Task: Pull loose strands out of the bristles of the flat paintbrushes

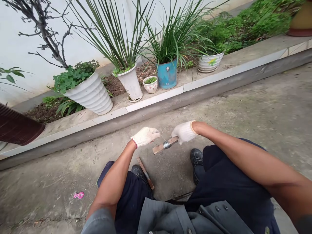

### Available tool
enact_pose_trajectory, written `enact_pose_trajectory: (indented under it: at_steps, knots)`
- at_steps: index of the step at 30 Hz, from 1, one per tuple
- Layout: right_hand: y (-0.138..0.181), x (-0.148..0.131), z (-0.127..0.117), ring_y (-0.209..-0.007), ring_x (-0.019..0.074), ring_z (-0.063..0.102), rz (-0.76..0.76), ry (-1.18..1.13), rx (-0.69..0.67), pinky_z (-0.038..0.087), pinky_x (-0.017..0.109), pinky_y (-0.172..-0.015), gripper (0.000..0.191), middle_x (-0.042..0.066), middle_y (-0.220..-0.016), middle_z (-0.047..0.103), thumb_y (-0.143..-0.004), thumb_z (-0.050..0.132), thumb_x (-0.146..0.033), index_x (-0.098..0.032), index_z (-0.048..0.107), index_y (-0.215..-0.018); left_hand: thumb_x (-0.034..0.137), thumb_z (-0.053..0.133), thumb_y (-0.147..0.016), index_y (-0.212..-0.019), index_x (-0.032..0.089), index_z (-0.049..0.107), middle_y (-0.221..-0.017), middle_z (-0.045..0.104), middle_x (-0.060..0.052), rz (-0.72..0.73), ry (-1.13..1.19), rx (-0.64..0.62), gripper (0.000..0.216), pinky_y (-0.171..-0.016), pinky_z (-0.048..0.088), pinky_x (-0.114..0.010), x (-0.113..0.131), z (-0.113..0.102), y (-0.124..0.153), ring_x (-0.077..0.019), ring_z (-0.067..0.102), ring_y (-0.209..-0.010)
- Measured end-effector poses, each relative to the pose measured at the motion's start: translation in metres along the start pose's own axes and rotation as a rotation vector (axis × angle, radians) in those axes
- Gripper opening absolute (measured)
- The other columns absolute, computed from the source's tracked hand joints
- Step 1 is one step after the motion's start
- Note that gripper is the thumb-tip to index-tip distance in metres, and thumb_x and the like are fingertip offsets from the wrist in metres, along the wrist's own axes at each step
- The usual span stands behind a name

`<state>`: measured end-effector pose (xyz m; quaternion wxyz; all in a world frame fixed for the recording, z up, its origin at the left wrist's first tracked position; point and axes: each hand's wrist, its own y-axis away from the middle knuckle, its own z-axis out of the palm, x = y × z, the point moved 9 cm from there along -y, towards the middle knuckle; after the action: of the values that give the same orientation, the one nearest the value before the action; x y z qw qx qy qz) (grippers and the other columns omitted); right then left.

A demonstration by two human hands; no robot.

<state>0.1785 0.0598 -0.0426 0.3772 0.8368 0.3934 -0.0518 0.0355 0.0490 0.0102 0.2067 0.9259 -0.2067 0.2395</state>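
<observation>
Both hands wear white knit gloves. My right hand [183, 132] is closed around one end of a short wooden stick [159, 148], which is held tilted above the concrete. Silvery wire [167, 144] is wound in a tight band about the stick's middle. From that band a thin loose length runs up toward my left hand [145, 136], whose fingertips are pinched together on the wire. A second wooden stick [145, 173], also with a wound band near its lower part, lies beside my left shoe.
A raised tiled planter edge [153, 100] crosses ahead, carrying a white ribbed pot [94, 92], a tall white pot [131, 84], a small pot [150, 86], a blue pot [167, 75] and others. A pink object [78, 195] lies on the concrete at left.
</observation>
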Motion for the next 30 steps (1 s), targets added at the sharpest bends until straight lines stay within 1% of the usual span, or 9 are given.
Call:
enact_pose_trajectory:
  at_steps: [3,6,11,14,16,19,22,25,30]
  knots:
    - [0.016,-0.004,0.008,-0.059,0.0144,0.06,-0.082,-0.236,-0.145,0.04,0.024,-0.057,0.022,-0.002,-0.067,0.064,-0.075,0.071,-0.036,-0.02,0.065,-0.088,0.044,0.053,-0.097,-0.071,0.02,0.06,-0.062,0.063,0.003,-0.011,0.07,-0.044,0.036,-0.063,0.041,-0.026,0.001,0.004,0.0,-0.0144,0.059,-0.059]
    - [0.03,-0.015,0.002,-0.06,0.0133,0.061,-0.154,-0.381,-0.154,0.04,0.022,-0.056,0.029,-0.002,-0.071,0.066,-0.075,0.074,-0.041,-0.019,0.065,-0.09,0.045,0.057,-0.096,-0.075,0.02,0.064,-0.065,0.066,0.002,0.011,0.125,-0.078,0.033,-0.065,0.044,-0.025,0.006,0.008,-0.001,-0.0155,0.063,-0.063]
    - [0.031,-0.014,-0.044,-0.067,0.0135,0.065,-0.137,-0.618,0.235,0.048,0.023,-0.065,0.027,0.002,-0.08,0.072,-0.082,0.07,-0.042,-0.019,0.061,-0.093,0.044,0.052,-0.1,-0.073,0.019,0.063,-0.071,0.069,-0.002,0.025,0.21,-0.016,0.038,-0.072,0.049,-0.027,0.011,0.008,-0.001,-0.0167,0.065,-0.069]
    - [0.033,0.016,-0.072,-0.069,0.0167,0.067,0.132,-0.547,0.553,0.048,0.025,-0.067,0.027,0.007,-0.086,0.074,-0.091,0.06,-0.043,-0.018,0.062,-0.101,0.044,0.044,-0.102,-0.07,0.02,0.058,-0.067,0.066,-0.001,-0.013,0.212,-0.009,0.042,-0.07,0.048,-0.026,0.01,0.011,-0.001,-0.0152,0.063,-0.064]
    - [0.037,0.033,-0.082,-0.08,0.023,0.071,0.34,-0.335,0.658,0.048,0.029,-0.071,0.03,0.013,-0.094,0.075,-0.095,0.056,-0.042,-0.017,0.065,-0.11,0.043,0.046,-0.101,-0.071,0.02,0.057,-0.065,0.063,0.001,-0.038,0.212,-0.042,0.039,-0.067,0.047,-0.025,0.009,0.016,-0.001,-0.0144,0.063,-0.062]
    - [0.03,0.041,-0.077,-0.098,0.0332,0.072,0.505,-0.044,0.562,0.05,0.038,-0.081,0.031,0.021,-0.105,0.075,-0.089,0.064,-0.028,-0.016,0.07,-0.118,0.041,0.046,-0.099,-0.073,0.021,0.055,-0.064,0.062,0.003,-0.056,0.195,-0.073,0.035,-0.064,0.046,-0.025,0.006,0.02,-0.001,-0.0138,0.062,-0.059]
    - [0.017,0.035,-0.052,-0.107,0.0389,0.071,0.505,0.034,0.366,0.051,0.046,-0.088,0.032,0.025,-0.107,0.074,-0.08,0.072,-0.018,-0.015,0.076,-0.112,0.042,0.045,-0.1,-0.073,0.021,0.055,-0.062,0.062,0.003,-0.074,0.136,-0.026,0.035,-0.061,0.043,-0.026,0.001,0.012,-0.001,-0.014,0.06,-0.056]
    - [0.005,0.021,-0.028,-0.105,0.0384,0.072,0.404,0.109,0.235,0.051,0.048,-0.089,0.025,0.022,-0.103,0.075,-0.074,0.077,-0.017,-0.016,0.079,-0.098,0.042,0.043,-0.1,-0.073,0.021,0.058,-0.059,0.06,0.003,-0.056,0.042,0.017,0.038,-0.061,0.039,-0.028,-0.003,0.003,-0.001,-0.0145,0.057,-0.055]
    - [-0.002,-0.002,0.011,-0.07,0.0225,0.069,0.057,-0.025,-0.054,0.051,0.033,-0.069,0.018,0.005,-0.072,0.069,-0.071,0.075,-0.027,-0.017,0.071,-0.086,0.042,0.044,-0.1,-0.075,0.02,0.061,-0.06,0.06,0.003,-0.031,0.006,0.037,0.037,-0.06,0.038,-0.027,-0.007,-0.002,-0.002,-0.0139,0.055,-0.054]
